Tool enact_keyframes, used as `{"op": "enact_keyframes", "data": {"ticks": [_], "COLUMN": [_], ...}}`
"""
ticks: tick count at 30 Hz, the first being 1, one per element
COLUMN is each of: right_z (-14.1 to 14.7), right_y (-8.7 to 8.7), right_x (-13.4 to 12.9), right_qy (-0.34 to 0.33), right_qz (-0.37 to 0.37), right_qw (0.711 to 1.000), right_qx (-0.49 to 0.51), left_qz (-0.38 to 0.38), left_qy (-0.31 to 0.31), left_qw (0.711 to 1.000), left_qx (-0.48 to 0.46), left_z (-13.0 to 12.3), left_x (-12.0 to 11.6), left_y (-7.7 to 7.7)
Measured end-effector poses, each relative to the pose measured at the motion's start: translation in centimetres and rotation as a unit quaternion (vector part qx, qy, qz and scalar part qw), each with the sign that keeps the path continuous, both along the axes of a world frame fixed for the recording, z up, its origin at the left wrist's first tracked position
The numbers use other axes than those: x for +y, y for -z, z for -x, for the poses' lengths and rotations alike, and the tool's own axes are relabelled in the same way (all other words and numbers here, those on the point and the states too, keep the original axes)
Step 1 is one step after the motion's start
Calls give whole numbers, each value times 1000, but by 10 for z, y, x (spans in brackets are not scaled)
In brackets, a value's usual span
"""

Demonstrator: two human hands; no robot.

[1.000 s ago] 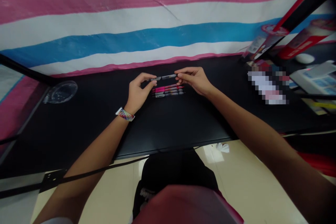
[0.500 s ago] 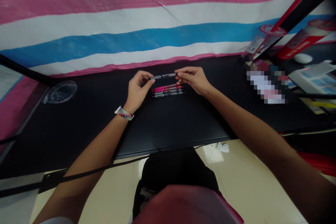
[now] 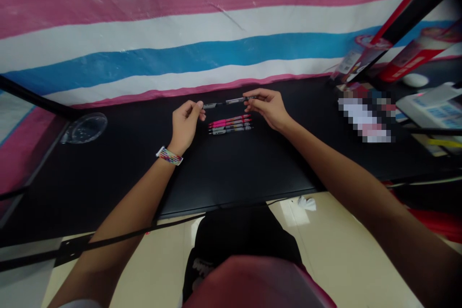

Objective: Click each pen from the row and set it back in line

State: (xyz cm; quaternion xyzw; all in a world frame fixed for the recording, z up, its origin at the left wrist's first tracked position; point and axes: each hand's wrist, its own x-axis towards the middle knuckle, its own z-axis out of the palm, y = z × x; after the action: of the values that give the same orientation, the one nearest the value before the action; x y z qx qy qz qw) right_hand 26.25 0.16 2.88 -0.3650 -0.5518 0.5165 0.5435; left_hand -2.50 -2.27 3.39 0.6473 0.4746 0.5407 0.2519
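A dark pen with a clear barrel (image 3: pixel 231 101) is held level between my hands, above the black table (image 3: pixel 231 166). My left hand (image 3: pixel 186 122) pinches its grey left end between thumb and fingers. At the right end, the fingertips of my right hand (image 3: pixel 269 108) are closed on the same pen. Just below it, several pens lie side by side on the table: pink-red ones (image 3: pixel 229 121) at the back and grey ones (image 3: pixel 231 130) in front.
A clear round plastic lid (image 3: pixel 87 128) lies at the left. At the right are a cup with a red straw (image 3: pixel 355 57), a red and white cup (image 3: pixel 411 60), a white rounded object (image 3: pixel 416 80) and a white box (image 3: pixel 429 108). Striped sheeting (image 3: pixel 216 53) hangs behind.
My left hand has shifted slightly left and its grip is nearer the pen's left end. The held pen now tilts up a little more to the right.
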Motion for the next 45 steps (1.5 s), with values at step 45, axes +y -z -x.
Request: {"op": "enact_keyframes", "data": {"ticks": [45], "right_z": [5], "right_y": [0], "right_x": [-5], "right_qy": [-44], "right_qz": [44], "right_qw": [998], "right_qx": [31], "left_qz": [-61], "left_qy": [79], "left_qw": [995], "left_qx": [12], "left_z": [5], "left_x": [-4], "left_y": [-3]}}
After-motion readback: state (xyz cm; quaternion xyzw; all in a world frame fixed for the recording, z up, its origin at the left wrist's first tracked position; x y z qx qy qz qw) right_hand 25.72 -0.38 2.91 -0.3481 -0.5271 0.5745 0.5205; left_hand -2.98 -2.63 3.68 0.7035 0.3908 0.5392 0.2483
